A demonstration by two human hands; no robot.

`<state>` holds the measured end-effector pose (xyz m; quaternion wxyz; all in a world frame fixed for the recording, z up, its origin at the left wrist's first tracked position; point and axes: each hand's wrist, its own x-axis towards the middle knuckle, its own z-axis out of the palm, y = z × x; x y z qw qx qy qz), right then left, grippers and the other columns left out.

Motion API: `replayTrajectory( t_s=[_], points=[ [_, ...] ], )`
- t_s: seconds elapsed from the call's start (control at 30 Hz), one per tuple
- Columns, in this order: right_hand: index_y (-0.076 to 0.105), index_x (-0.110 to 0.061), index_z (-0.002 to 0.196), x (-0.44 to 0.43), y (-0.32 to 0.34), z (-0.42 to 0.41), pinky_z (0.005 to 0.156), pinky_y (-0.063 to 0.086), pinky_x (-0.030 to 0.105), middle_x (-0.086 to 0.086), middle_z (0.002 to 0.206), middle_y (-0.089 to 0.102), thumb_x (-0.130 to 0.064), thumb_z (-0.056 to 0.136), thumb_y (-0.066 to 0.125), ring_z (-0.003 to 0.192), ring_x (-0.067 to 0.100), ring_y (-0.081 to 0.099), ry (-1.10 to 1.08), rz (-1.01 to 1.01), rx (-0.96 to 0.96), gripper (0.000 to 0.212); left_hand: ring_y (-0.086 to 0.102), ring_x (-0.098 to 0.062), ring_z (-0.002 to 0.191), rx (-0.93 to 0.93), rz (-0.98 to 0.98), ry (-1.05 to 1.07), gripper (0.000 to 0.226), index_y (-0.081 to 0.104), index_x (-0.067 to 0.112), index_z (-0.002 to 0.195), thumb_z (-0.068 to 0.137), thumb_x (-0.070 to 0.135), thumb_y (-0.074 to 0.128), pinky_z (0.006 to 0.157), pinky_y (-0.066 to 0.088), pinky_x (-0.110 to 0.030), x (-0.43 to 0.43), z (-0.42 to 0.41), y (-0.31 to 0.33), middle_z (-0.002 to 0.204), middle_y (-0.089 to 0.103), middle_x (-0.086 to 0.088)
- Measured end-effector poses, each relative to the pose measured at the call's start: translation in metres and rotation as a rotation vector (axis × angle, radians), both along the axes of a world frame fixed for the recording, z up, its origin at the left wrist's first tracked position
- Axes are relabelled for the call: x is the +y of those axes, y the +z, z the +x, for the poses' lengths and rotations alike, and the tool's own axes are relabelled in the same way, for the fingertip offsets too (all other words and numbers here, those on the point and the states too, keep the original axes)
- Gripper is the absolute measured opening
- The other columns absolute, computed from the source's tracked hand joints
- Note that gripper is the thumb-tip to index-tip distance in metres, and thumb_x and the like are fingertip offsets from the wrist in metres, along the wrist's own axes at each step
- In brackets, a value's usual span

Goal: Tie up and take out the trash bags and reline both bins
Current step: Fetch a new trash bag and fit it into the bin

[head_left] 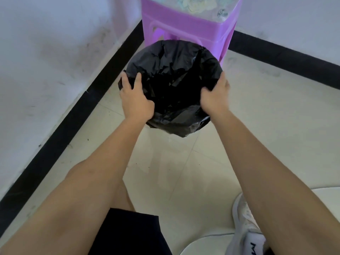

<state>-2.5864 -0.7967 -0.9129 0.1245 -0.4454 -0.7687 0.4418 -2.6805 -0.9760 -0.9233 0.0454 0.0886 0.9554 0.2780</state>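
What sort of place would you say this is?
Probably a corner of an indoor room, perhaps a home: pale floor tiles, white walls with a black skirting band, and a purple plastic stool behind the black bag.

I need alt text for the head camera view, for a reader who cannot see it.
The left hand and right hand hold opposite edges of an open black trash bag over a tiled floor. A purple plastic stool stands behind it in the wall corner.
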Motion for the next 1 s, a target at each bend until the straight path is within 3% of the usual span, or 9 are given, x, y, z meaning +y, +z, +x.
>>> replayTrajectory(
  t_s=[0.1, 0.23, 0.33, 0.4, 0.5, 0.6, 0.73, 0.87, 1.0],
  points=[
    [0.005, -0.022, 0.158, -0.006, -0.010, -0.005, 0.084, 0.042, 0.031, 0.003, 0.164, 0.010, 0.002, 0.083, 0.052, 0.120, 0.035, 0.054, 0.101, 0.160, -0.193, 0.092, 0.030, -0.039, 0.139, -0.122, -0.251, -0.020, 0.093, 0.011, 0.026, 0.156, 0.084, 0.018, 0.068, 0.105, 0.042, -0.040, 0.003, -0.003, 0.003, 0.162, -0.009, -0.014],
    [0.006, -0.024, 0.158, 0.004, -0.006, -0.010, 0.088, 0.044, 0.032, 0.002, 0.161, 0.020, 0.002, 0.082, 0.056, 0.121, 0.030, 0.054, 0.159, 0.191, -0.208, 0.094, 0.046, -0.045, 0.124, -0.161, -0.480, -0.056, 0.086, 0.007, 0.012, 0.156, 0.091, 0.039, 0.056, 0.094, 0.044, -0.042, 0.001, 0.004, 0.011, 0.159, -0.010, -0.023],
    [0.008, -0.027, 0.159, 0.012, -0.003, -0.006, 0.100, 0.041, 0.033, -0.001, 0.161, 0.022, 0.003, 0.084, 0.055, 0.133, 0.027, 0.045, 0.272, 0.207, -0.224, 0.093, 0.053, -0.040, 0.109, -0.109, -0.680, -0.085, 0.066, 0.035, 0.000, 0.144, 0.098, 0.047, 0.033, 0.082, 0.040, -0.040, -0.012, 0.014, 0.023, 0.149, 0.017, -0.025],
    [0.011, -0.029, 0.159, 0.017, -0.006, -0.002, 0.100, 0.040, 0.031, -0.002, 0.160, 0.025, 0.005, 0.083, 0.052, 0.133, 0.028, 0.045, 0.340, 0.219, -0.209, 0.092, 0.044, -0.039, 0.118, -0.070, -0.838, -0.090, 0.069, 0.055, 0.004, 0.129, 0.098, 0.057, 0.022, 0.092, 0.036, -0.047, -0.025, 0.015, 0.034, 0.140, 0.033, -0.022],
    [0.016, -0.030, 0.158, 0.023, -0.012, 0.007, 0.101, 0.040, 0.032, -0.001, 0.158, 0.031, 0.006, 0.081, 0.051, 0.132, 0.030, 0.046, 0.424, 0.266, -0.174, 0.092, 0.032, -0.041, 0.128, 0.210, -0.867, -0.137, 0.051, 0.068, 0.012, 0.108, 0.097, 0.051, 0.035, 0.103, 0.026, -0.059, -0.033, 0.014, 0.052, 0.136, 0.039, -0.022],
    [0.020, -0.027, 0.157, 0.026, -0.016, 0.016, 0.106, 0.037, 0.033, 0.004, 0.156, 0.035, 0.003, 0.082, 0.051, 0.135, 0.031, 0.044, 0.541, 0.323, -0.148, 0.087, 0.046, -0.038, 0.108, 0.587, -0.705, -0.531, 0.025, 0.067, 0.013, 0.094, 0.091, 0.032, 0.052, 0.088, 0.036, -0.049, -0.021, 0.010, 0.055, 0.113, 0.052, -0.017],
    [0.024, -0.028, 0.157, 0.027, -0.015, 0.021, 0.109, 0.037, 0.036, 0.006, 0.156, 0.037, 0.003, 0.081, 0.052, 0.134, 0.033, 0.045, 0.720, 0.352, -0.161, 0.087, 0.029, -0.034, 0.141, 0.626, -0.989, -1.172, 0.043, 0.050, 0.028, 0.137, 0.098, 0.041, 0.039, 0.111, 0.020, -0.057, -0.008, -0.005, 0.027, 0.150, 0.040, -0.012],
    [0.024, -0.030, 0.156, 0.021, -0.015, 0.023, 0.105, 0.041, 0.039, 0.006, 0.155, 0.038, 0.004, 0.079, 0.052, 0.129, 0.036, 0.048, 0.748, 0.370, -0.160, 0.089, -0.007, -0.033, 0.150, 0.555, -1.567, -1.159, 0.056, 0.022, 0.018, 0.154, 0.103, 0.040, 0.026, 0.114, -0.008, -0.063, -0.019, -0.010, -0.009, 0.164, 0.002, -0.011],
    [0.021, -0.031, 0.157, 0.018, -0.019, 0.024, 0.102, 0.045, 0.042, 0.003, 0.155, 0.035, 0.004, 0.079, 0.051, 0.125, 0.037, 0.051, 0.729, 0.401, -0.168, 0.091, -0.005, -0.037, 0.150, 0.595, -1.515, -1.133, 0.052, 0.029, 0.014, 0.152, 0.104, 0.034, 0.027, 0.112, -0.006, -0.068, -0.027, 0.001, -0.015, 0.163, 0.003, -0.018]
  ],
)
